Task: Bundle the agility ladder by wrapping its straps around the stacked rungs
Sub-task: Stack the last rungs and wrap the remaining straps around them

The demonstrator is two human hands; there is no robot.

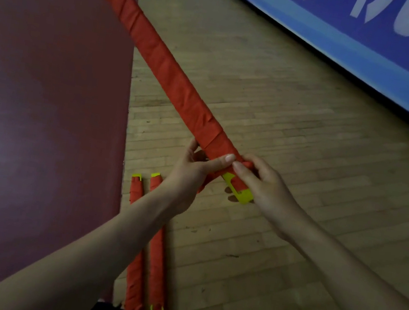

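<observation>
The red-wrapped bundle (pixel 164 60) is held up off the wood floor (pixel 308 133), its long axis slanting from far upper left down to the yellow rung end (pixel 241 194) nearest the person. The left hand (pixel 192 171) grips it from below, thumb laid over the top, and the right hand (pixel 263 184) comes in from the other side, thumb and fingers pinching the strap (pixel 246 164) at that near end. Under the left forearm, two more bundles (pixel 158 254) lie side by side on the floor.
</observation>
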